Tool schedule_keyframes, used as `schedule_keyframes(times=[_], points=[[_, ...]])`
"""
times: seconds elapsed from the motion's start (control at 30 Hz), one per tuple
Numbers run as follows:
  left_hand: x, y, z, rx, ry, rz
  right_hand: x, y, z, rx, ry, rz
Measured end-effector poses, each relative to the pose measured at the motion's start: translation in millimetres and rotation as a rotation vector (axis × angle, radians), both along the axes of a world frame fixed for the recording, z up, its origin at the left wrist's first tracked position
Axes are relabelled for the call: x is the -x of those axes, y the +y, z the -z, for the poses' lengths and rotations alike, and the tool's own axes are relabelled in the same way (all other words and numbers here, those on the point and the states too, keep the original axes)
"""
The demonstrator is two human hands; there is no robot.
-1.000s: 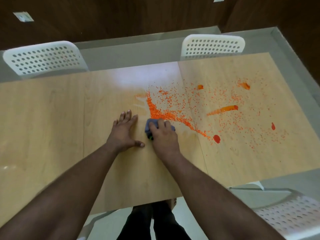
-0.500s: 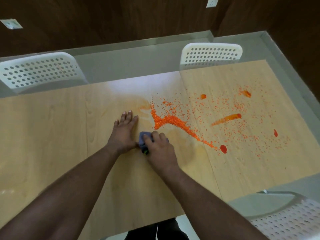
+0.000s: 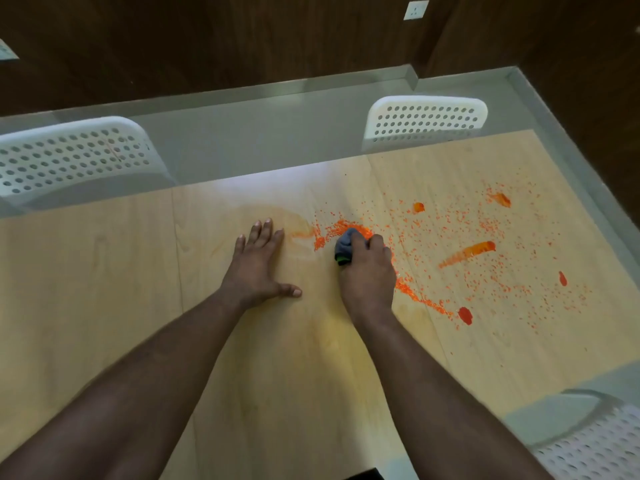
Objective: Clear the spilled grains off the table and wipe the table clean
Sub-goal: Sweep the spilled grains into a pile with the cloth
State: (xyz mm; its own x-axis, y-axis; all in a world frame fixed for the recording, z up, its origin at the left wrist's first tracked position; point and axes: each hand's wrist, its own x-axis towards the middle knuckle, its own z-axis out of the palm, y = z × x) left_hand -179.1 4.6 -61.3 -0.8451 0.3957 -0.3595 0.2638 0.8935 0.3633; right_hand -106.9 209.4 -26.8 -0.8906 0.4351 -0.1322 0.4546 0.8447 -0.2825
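Tabletop (image 3: 104,306): pale wood-grain surface, seen from above; a seam is seen running from 12 toward 6 o'clock just left of the left hand, another through the spill area. A faint yellowish smear is noted at centre, toward 6 o'clock of the right hand.
Chairs: one white perforated chair (image 3: 69,157) is seen at 10 o'clock beyond the far edge, a second (image 3: 427,116) at 1 o'clock, a third (image 3: 595,445) at 5 o'clock near the close edge.
Wall: dark wood panelling across 12 o'clock; a white socket (image 3: 416,10) is mounted on it.
Spilled grains (image 3: 467,233): orange, scattered widely over the 2 to 3 o'clock part of the tabletop; a denser ridge (image 3: 332,230) is gathered at centre, touching the cloth, and a thin line is trailed from the right hand toward 4 o'clock.
Orange streaks and blobs: one long streak (image 3: 467,252) at 3 o'clock of the right hand; small blobs are recorded at 1, 2, 3 and 4 o'clock.
Left hand (image 3: 258,268): laid flat on the tabletop at 9 o'clock of the cloth, fingers straight, thumb spread; grip released, nothing held.
Right hand (image 3: 369,271): grip clenched round the cloth, knuckles up, pressed down at the grain ridge.
Cloth (image 3: 346,245): dark grey-blue, bunched, a green edge showing; held under the right hand's fingers on the tabletop, at centre.
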Motion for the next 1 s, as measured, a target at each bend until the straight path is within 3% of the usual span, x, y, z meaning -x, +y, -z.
schedule_keyframes(times=[0.13,0.27,0.43,0.73,0.83,1.0], points=[[11,-11,-1,-0.032,0.036,-0.015,-6,-47,-4,0.073,0.025,-0.264],[14,-36,-2,-0.061,0.063,-0.064,5,-87,10,0.01,-0.01,-0.505],[16,-55,4,-0.041,0.03,-0.114,42,-81,13,0.04,-0.043,-0.362],[36,-38,-7,0.025,-0.005,0.028,68,-20,11,0.032,0.008,0.071],[49,-20,-9,0.014,0.005,-0.001,61,-26,4,0.017,0.04,0.057],[76,16,-11,-0.009,0.022,0.045,80,-51,-4,0.103,-0.008,-0.262]])
